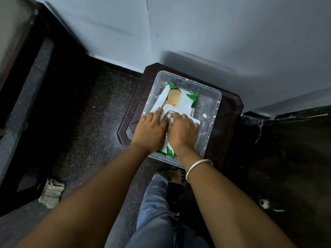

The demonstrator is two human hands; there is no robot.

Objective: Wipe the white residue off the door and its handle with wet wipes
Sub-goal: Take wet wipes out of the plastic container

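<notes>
I have the pack [179, 100] lying long-axis near-to-far in the tub [217, 104], left hand [150, 129] pressing it flat-fingered, right hand [182, 131] pinching with curled fingers at its middle opening, directly under the right fingertips.

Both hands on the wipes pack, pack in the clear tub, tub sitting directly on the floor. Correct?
Not quite. The clear tub sits on a dark brown stool, not directly on the floor; the head view shows it. The rest holds: left hand and right hand are on the wipes pack, which lies in the tub.
</notes>
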